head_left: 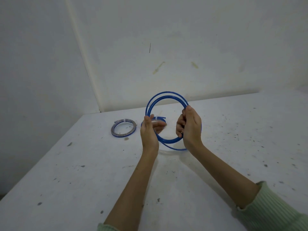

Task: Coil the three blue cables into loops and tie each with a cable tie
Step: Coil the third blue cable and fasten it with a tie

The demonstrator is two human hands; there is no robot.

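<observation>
Holding the blue coil (166, 104) mid-frame: your right hand (190, 125) clamps its strands, left hand (148, 129) fingers straight. Tubing's light but springy, so grip where strands bunch.

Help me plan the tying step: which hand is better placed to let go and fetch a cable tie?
Probably the left hand: its fingers lie fairly straight against the blue coil, while the right hand has its fingers curled round the strands, keeping the loops together.

— Light?
— Soft, even and slightly dim; faint shadows lie on the worktop (216, 164) under the hands (190, 125).
— Sharpness?
— Slightly soft overall, no glare. Straight edges bow far from the hands.
</observation>
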